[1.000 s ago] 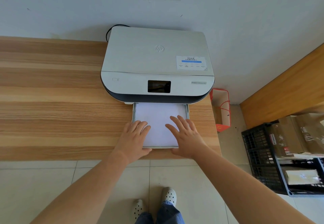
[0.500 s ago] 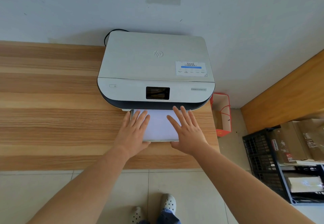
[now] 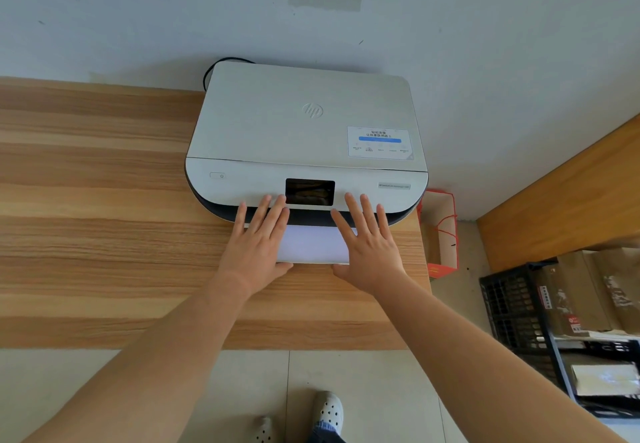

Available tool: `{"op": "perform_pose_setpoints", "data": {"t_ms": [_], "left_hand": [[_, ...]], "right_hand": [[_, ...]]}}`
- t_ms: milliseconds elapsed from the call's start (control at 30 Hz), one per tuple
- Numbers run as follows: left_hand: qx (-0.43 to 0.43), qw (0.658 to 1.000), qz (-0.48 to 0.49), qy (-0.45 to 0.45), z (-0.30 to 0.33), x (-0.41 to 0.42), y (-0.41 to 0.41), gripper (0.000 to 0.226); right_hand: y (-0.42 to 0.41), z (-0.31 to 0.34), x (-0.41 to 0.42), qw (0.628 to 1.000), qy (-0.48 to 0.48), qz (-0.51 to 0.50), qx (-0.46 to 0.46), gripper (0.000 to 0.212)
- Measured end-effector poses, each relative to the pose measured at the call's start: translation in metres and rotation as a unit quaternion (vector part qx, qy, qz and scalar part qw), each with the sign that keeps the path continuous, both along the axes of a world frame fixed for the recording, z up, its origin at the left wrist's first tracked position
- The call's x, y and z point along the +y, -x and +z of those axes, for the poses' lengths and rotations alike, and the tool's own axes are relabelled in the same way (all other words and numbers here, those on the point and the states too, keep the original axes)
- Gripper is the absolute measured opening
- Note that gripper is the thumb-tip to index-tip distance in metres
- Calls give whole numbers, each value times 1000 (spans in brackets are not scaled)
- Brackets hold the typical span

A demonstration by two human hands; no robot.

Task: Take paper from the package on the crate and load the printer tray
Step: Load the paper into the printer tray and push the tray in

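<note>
A white printer [image 3: 304, 131] stands on the wooden table [image 3: 104, 200] against the wall. Its tray [image 3: 313, 263] sticks out a short way at the front, with white paper [image 3: 313, 243] lying in it. My left hand [image 3: 256, 248] lies flat on the tray's left side, fingers spread, fingertips reaching the printer's front. My right hand [image 3: 367, 245] lies flat on the tray's right side in the same way. Neither hand grips anything. The brown paper package [image 3: 581, 297] rests on the black crate [image 3: 512, 307] at the far right, on the floor.
A red-edged paper bag [image 3: 440, 231] stands on the floor beside the table's right end. A wooden panel [image 3: 561, 193] rises behind the crate. The printer's black cable [image 3: 214, 68] loops behind it. My feet [image 3: 325, 411] stand on the tiled floor below the table edge.
Both hands have pushed the tray with the paper into the printer; only a short strip of it now shows. The view has moved closer.
</note>
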State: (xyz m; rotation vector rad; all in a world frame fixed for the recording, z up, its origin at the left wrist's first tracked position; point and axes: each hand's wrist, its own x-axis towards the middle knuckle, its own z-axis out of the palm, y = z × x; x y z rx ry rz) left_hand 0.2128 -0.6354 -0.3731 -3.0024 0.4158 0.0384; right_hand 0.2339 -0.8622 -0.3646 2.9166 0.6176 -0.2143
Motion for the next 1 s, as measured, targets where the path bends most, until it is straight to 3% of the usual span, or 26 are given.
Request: {"op": "perform_pose_setpoints", "data": {"t_ms": [367,667,1000], "left_hand": [[-18,1000,13,16,-6,1,-22,99],[-48,998,9,28,-15,0,-26,84],[-68,997,24,15,-24,-4,-29,84]], "right_hand": [[-22,-2,4,999,-8,-22,-34,110],[-26,-11,2,998,-17,-19,-50,107],[-33,-23,2,992,-46,-12,-113,96]]}}
